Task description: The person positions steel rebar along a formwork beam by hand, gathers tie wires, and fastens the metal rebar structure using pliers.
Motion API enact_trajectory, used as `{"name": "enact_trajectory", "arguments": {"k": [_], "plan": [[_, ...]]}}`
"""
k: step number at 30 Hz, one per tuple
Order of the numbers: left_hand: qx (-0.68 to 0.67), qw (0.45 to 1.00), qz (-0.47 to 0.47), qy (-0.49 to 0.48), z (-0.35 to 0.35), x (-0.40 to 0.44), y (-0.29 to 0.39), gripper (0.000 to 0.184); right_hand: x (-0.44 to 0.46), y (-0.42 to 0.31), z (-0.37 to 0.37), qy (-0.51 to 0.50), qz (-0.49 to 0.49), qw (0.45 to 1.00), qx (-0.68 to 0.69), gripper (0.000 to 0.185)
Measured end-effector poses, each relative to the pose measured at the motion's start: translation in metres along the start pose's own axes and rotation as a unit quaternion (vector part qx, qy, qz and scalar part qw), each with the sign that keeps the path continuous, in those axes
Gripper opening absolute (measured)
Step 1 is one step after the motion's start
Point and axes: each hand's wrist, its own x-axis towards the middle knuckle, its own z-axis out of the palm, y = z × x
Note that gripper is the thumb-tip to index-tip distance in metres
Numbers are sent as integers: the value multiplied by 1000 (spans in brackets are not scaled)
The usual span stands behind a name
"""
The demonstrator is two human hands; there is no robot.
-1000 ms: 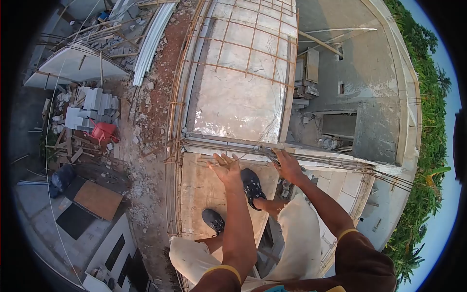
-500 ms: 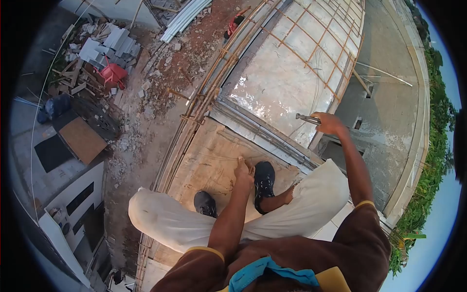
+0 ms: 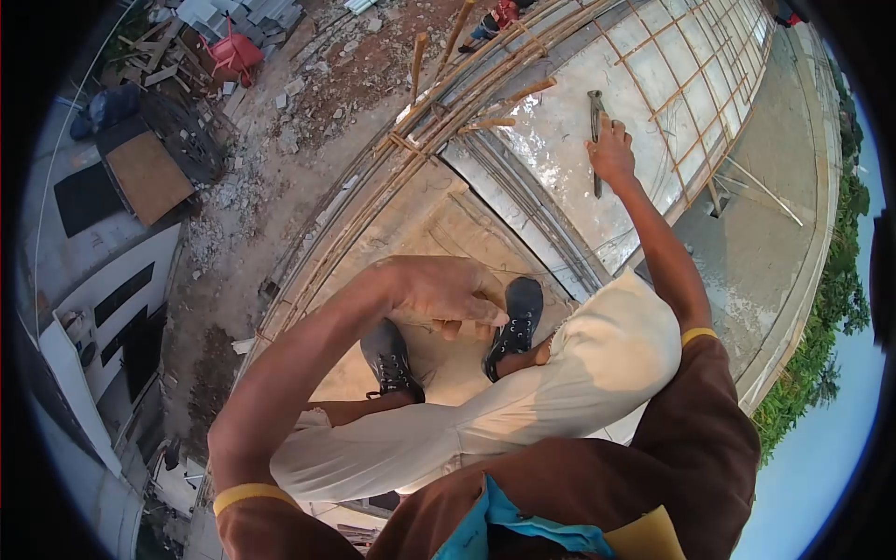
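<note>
My right hand [image 3: 613, 157] is stretched out over the pale formwork panel [image 3: 551, 140], closed round a pair of dark metal pincers [image 3: 596, 117]. The tool's head points away from me. My left hand [image 3: 448, 294] is raised above my shoes, its fingers curled in and pressed together. What they hold, if anything, is hidden. Below it lies a tan plywood board [image 3: 392, 247] with thin wires on it. Long steel bars [image 3: 537, 210] run along the joint between board and panel.
A rusty rebar grid [image 3: 686, 84] covers the panel's far part. Tied bars [image 3: 411, 154] follow the left edge, with a drop to rubble ground [image 3: 271, 168] below. Wooden stakes [image 3: 418, 65] stick up there. Another person [image 3: 490, 23] is down beyond the edge. Grey concrete [image 3: 756, 271] lies right.
My left hand has come up off the board and nearer to me. My right hand has reached farther forward with the pincers, which have turned upright in view. The camera view has shifted.
</note>
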Motion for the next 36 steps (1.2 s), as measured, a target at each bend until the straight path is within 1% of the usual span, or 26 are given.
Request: {"name": "enact_trajectory", "arguments": {"k": [1,2,4,5,7,9,11,12,13,14,15,17,18,19,20,21,22,24,25,27,28,30,32,34,35,36], "plan": [[-49,998,42,3,-11,-33,9,35,-4,-8,-15,46,-78,995,-42,60],[-81,993,47,79,-21,-67,10,31,-7,-15,-26,44,-68,996,-48,60],[-121,925,149,328,-48,-114,-20,24,-13,-31,-42,-81,-225,970,46,41],[-103,882,155,432,-66,-124,-48,23,-15,-40,-47,-85,-218,971,43,41],[-50,863,13,502,-105,-131,-125,25,-14,-69,-56,-359,-304,880,56,24],[24,875,-96,473,-120,-117,-200,26,-19,-101,-66,-355,-358,863,15,19],[5,903,-107,416,-106,-92,-224,31,-27,-128,-70,-313,-350,882,42,20],[-21,902,-88,421,-96,-74,-237,34,-33,-140,-74,-318,-357,876,66,20],[-97,907,-19,410,-78,-63,-234,32,-39,-151,-83,-318,-369,869,87,20],[-174,882,-25,437,-69,-59,-230,29,-47,-157,-84,-334,-350,870,92,20],[-169,883,0,438,-68,-66,-234,26,-55,-162,-81,-340,-351,866,107,20],[-101,907,-38,407,-75,-75,-260,31,-68,-171,-76,-375,-337,857,106,24],[-37,907,-42,418,-66,-81,-257,38,-74,-169,-53,-353,-347,860,126,25],[2,911,-9,411,-74,-76,-284,46,-80,-174,-48,-374,-332,859,113,27],[29,897,51,439,-71,-72,-287,46,-87,-172,-38,-378,-336,853,125,29],[69,901,23,428,-70,-77,-274,43,-93,-176,-45,-391,-336,848,119,30],[75,898,35,431,-72,-78,-265,43,-100,-179,-50,-409,-332,842,116,31],[191,909,-88,359,-79,-81,-252,38,-102,-181,-54,-392,-337,849,111,31],[195,906,-81,366,-85,-76,-262,38,-102,-182,-55,-383,-343,850,116,32],[311,873,31,373,-99,-61,-295,33,-99,-182,-58,-373,-333,856,128,32],[315,869,37,380,-98,-61,-296,33,-98,-182,-58,-371,-321,858,149,33],[215,918,5,334,-98,-64,-284,36,-96,-180,-53,-343,-331,865,157,33],[186,920,11,346,-93,-77,-268,32,-95,-180,-54,-362,-316,860,171,33],[149,914,-84,369,-92,-87,-258,27,-94,-178,-56,-369,-308,859,176,33],[149,914,-85,368,-87,-93,-251,27,-95,-176,-54,-370,-308,860,171,32],[64,931,-80,351,-80,-99,-243,26,-97,-176,-49,-372,-309,859,169,32]]}}
